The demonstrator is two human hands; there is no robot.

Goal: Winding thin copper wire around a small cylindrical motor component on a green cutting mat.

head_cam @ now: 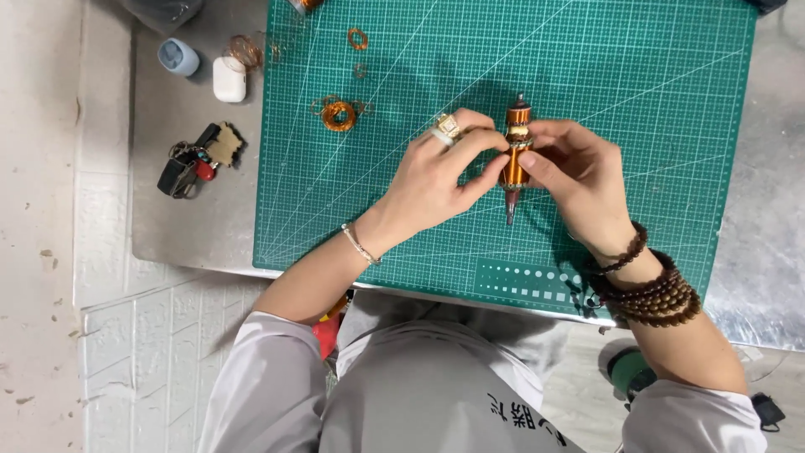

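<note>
both hands [436, 172] [579, 168] pinch a copper-wound rotor [515, 155] above the green cutting mat [637, 92].

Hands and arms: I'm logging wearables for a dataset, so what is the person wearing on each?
The left hand wears a chunky gold ring, with a thin bracelet at the wrist. The right hand has several dark brown bead strands around the wrist. Both arms have light grey sleeves pushed up.
</note>
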